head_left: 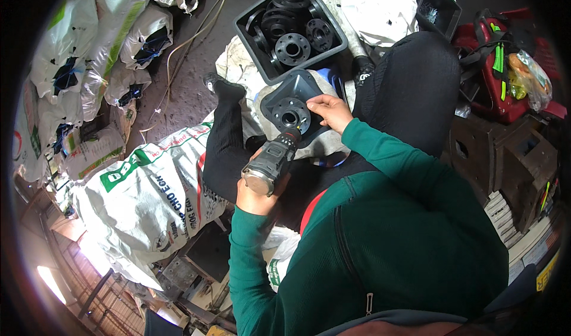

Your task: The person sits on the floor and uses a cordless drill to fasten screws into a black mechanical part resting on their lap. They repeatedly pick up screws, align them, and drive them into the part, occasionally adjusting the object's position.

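Black flange (pixel 289 116) lies face up, its bolt holes ringing a central bore, near the lower edge of a dark grey square-cornered holder (pixel 307 83) between the person's legs. The left hand (pixel 257 200) has its fingers wrapped around a cordless drill (pixel 270 163), whose front end points at the flange's lower edge; I cannot tell whether it touches. The right hand (pixel 334 113) is beside the flange's upper right edge, thumb and forefinger close together; whether they pinch anything, I cannot tell. Beyond the holder's upper edge, a grey bin (pixel 308 63) contains more black flanges (pixel 292 49), piled at various tilts. A printed white sack (pixel 140 208) lies to the left.
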A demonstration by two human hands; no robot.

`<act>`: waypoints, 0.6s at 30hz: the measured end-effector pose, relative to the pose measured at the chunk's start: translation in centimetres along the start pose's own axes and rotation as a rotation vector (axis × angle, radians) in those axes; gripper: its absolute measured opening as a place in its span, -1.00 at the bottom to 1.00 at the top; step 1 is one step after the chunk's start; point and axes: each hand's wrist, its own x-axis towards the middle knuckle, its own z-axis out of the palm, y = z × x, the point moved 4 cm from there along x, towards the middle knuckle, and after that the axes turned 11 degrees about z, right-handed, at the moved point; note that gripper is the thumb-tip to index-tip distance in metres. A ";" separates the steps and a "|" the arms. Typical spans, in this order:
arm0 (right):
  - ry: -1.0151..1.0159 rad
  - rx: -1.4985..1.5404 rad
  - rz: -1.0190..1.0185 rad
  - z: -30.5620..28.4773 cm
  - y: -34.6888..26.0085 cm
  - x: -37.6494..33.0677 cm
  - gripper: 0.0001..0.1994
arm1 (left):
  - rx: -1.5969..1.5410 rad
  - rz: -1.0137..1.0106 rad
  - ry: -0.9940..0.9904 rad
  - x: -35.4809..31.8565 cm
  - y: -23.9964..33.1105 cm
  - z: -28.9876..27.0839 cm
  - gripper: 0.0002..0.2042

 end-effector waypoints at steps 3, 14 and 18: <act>-0.037 0.040 0.029 0.4 0.2 0.2 -0.71 | -0.021 -0.046 -0.028 0.4 0.1 0.1 -0.43; 0.033 -0.068 -0.020 1.0 -0.5 0.0 -0.68 | 0.144 0.157 -0.135 3.9 2.6 -1.0 -0.47; 0.051 -0.062 -0.014 0.8 -1.2 -0.1 -0.67 | 0.159 0.092 -0.172 4.7 3.1 -0.6 -0.48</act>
